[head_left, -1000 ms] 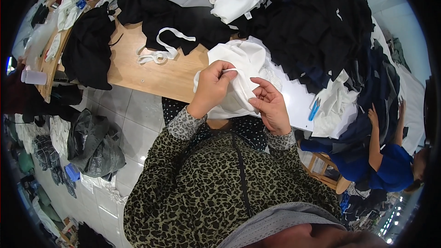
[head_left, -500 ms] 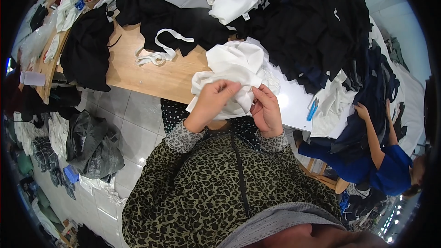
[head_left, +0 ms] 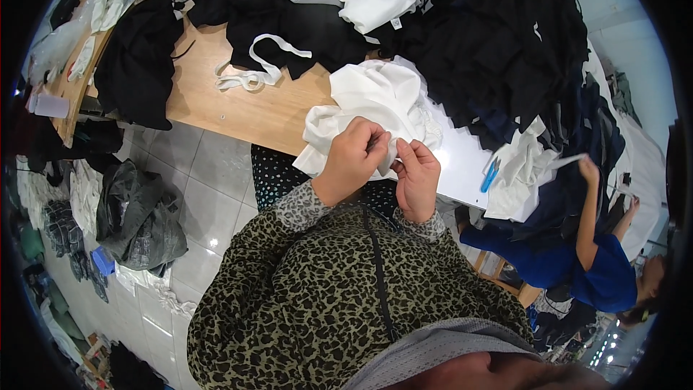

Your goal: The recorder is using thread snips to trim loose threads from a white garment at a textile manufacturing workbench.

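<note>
A bunched white garment (head_left: 375, 90) lies over the front edge of the table, in front of my body. My left hand (head_left: 351, 159) is closed on its near edge, thumb and curled fingers pinching the cloth. Close beside it, my right hand (head_left: 417, 177) pinches the same edge between thumb and forefinger. The fingertips of both hands nearly meet, and a small fold of cloth shows between them. Whether anything small is held in the fold is hidden.
Blue thread snips (head_left: 491, 175) lie at the right beside a crumpled white cloth (head_left: 518, 180). Large black garment piles (head_left: 505, 36) cover the back right. A white strip (head_left: 268, 72) rests on the wooden tabletop (head_left: 206, 112). At right, a co-worker in blue (head_left: 606, 271) handles cloth.
My left hand has shifted slightly right, closer to my right hand, and its fingers have curled more. The co-worker has lifted a piece of white cloth.
</note>
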Demonstrator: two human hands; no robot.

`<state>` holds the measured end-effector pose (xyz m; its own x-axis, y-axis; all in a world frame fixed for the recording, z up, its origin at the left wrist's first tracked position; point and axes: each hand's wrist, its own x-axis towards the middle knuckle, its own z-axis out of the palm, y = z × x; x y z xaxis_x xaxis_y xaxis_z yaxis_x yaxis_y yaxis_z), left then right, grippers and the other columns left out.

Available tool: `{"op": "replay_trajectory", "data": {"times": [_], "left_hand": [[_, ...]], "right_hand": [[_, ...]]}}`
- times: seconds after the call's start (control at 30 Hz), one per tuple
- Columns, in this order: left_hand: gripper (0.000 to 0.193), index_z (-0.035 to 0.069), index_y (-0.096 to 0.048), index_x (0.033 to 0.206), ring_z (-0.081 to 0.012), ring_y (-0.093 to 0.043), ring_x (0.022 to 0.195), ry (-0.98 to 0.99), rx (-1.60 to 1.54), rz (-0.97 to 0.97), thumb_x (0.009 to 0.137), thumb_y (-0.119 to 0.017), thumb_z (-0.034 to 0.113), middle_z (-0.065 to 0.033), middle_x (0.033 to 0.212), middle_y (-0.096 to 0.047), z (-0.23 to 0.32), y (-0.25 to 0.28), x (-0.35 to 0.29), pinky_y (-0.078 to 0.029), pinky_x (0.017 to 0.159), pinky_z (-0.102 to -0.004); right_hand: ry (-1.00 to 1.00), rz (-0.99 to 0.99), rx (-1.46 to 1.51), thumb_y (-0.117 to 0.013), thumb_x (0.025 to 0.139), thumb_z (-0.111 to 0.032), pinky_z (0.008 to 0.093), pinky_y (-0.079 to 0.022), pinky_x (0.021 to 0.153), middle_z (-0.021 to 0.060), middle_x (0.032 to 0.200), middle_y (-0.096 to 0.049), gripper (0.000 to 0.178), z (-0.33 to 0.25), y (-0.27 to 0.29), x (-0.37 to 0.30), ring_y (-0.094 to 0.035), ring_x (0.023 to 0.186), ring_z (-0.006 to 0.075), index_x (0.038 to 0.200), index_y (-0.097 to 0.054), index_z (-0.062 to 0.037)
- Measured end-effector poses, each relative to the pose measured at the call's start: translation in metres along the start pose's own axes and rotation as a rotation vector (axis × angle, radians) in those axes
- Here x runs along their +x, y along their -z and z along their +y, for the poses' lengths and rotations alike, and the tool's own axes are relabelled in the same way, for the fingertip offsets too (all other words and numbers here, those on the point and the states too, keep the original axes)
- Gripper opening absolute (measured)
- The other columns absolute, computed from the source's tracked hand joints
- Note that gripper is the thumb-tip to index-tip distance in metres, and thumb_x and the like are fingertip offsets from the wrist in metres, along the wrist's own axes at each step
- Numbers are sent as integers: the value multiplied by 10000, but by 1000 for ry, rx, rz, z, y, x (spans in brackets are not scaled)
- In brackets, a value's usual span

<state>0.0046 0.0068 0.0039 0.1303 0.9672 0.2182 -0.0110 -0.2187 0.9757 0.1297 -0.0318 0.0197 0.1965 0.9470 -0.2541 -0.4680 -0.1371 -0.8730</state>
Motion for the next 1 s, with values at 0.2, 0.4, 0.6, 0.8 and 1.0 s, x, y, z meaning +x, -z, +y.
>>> {"op": "replay_trajectory", "data": {"times": [0.2,0.4,0.6,0.8,1.0], "left_hand": [[203,-5,-581,858,-43,-466,607,304,-400,-128,845,-623,194,10,746,-565,5,10,7,-389,538,-195],[256,29,-625,844,-3,-342,501,750,-390,-216,880,-583,279,69,603,-462,22,20,5,-257,438,-156],[144,44,-605,844,-1,-356,508,637,-614,-8,844,-636,185,68,644,-476,16,4,-5,-264,432,-159],[132,35,-591,823,2,-399,543,250,-370,208,832,-646,155,59,655,-495,-1,-6,-8,-299,451,-148],[171,36,-587,825,-12,-418,525,748,-664,-19,809,-671,185,41,657,-517,11,19,5,-309,436,-146]], "right_hand": [[-65,-1,165,-559,882,-85,253,-500,680,61,900,-623,104,-6,-3,-1,-591,798,113,914,-590,9],[-116,-13,262,-528,890,-52,276,-514,766,101,978,-612,116,5,1,1,-603,863,151,966,-565,26],[-64,37,101,-578,865,-44,248,-467,603,-9,769,-526,79,4,-14,-2,-530,698,86,800,-573,1],[81,-24,41,-583,858,-27,240,-456,599,-12,715,-451,174,19,-11,0,-503,648,87,716,-484,-15],[-80,-48,98,-558,885,-87,290,-494,686,58,902,-611,95,9,-6,0,-586,745,136,824,-545,-16]]}}
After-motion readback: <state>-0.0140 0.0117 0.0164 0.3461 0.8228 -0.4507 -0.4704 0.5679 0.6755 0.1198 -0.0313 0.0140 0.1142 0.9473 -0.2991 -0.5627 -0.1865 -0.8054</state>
